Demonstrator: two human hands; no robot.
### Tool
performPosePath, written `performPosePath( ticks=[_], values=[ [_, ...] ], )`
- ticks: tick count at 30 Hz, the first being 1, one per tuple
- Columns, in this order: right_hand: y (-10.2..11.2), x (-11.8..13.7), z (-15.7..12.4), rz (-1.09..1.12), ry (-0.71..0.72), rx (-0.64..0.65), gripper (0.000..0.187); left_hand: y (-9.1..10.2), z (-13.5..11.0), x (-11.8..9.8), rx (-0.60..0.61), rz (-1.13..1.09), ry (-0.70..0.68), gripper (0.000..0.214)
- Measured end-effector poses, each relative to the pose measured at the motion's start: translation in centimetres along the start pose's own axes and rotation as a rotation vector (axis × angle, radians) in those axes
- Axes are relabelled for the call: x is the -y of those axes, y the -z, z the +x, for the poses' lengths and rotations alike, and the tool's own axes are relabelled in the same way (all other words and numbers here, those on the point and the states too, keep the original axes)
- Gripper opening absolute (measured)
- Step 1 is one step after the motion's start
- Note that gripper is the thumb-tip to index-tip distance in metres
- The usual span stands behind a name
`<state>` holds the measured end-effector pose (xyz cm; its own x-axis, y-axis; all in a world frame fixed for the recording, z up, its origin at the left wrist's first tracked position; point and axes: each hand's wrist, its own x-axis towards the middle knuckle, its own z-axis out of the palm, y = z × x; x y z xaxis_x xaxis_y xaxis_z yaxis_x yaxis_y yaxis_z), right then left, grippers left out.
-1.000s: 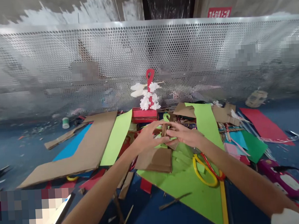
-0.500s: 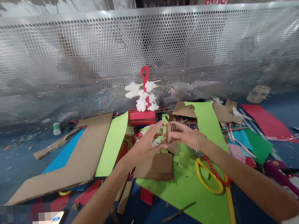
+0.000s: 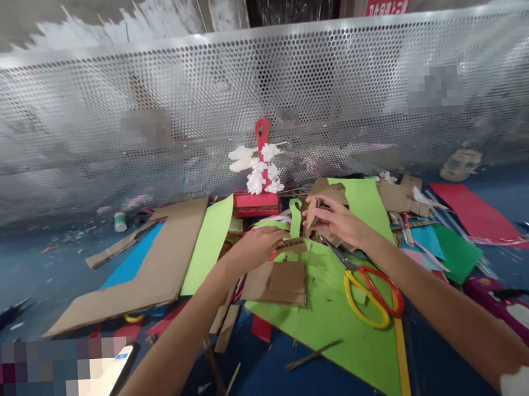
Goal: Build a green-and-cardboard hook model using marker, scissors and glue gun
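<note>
My right hand (image 3: 337,219) pinches a small brown cardboard block (image 3: 313,212) between its fingers. To its left, my left hand (image 3: 259,245) has its fingers closed at the end of a cardboard piece (image 3: 294,245) whose corrugated edge faces me. Between the hands stands a green paper hook shape (image 3: 295,217). Just below my left hand lies a stack of cardboard squares (image 3: 278,283). Scissors (image 3: 371,296) with yellow and red handles rest on green paper (image 3: 329,336) beneath my right forearm.
A red hook-shaped model (image 3: 265,162) with white tufts stands on a red base (image 3: 256,204) against a perforated metal panel (image 3: 189,119). Large cardboard (image 3: 161,256) lies left. A purple device (image 3: 507,312) with a cable is at right, a lit phone (image 3: 101,384) at lower left.
My hands, close together around the cardboard block before, have moved apart. The block has gone up and right in my right hand; my left hand has come down to the corrugated-edged piece.
</note>
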<state>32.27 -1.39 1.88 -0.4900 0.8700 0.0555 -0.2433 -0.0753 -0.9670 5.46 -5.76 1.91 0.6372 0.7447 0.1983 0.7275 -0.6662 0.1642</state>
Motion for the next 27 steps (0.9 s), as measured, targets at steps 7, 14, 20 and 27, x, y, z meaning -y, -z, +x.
performPosePath(
  ticks=[7,14,20,27],
  values=[
    [0.0,-0.2,0.0,-0.006,-0.043,0.049,0.039,2.6,-1.5,-0.7,0.051,0.517,0.365,0.038],
    [-0.6,-1.3,0.2,-0.014,-0.094,0.040,0.040,1.3,-2.3,0.1,0.332,0.408,0.531,0.033],
    [-0.5,-1.7,0.3,-0.029,-0.117,0.063,0.040,0.5,-2.4,1.5,0.244,0.395,0.410,0.037],
    [-0.9,-1.5,-0.1,-0.117,-0.153,0.101,0.038,2.0,-1.8,0.6,0.398,0.445,0.496,0.025]
  ],
)
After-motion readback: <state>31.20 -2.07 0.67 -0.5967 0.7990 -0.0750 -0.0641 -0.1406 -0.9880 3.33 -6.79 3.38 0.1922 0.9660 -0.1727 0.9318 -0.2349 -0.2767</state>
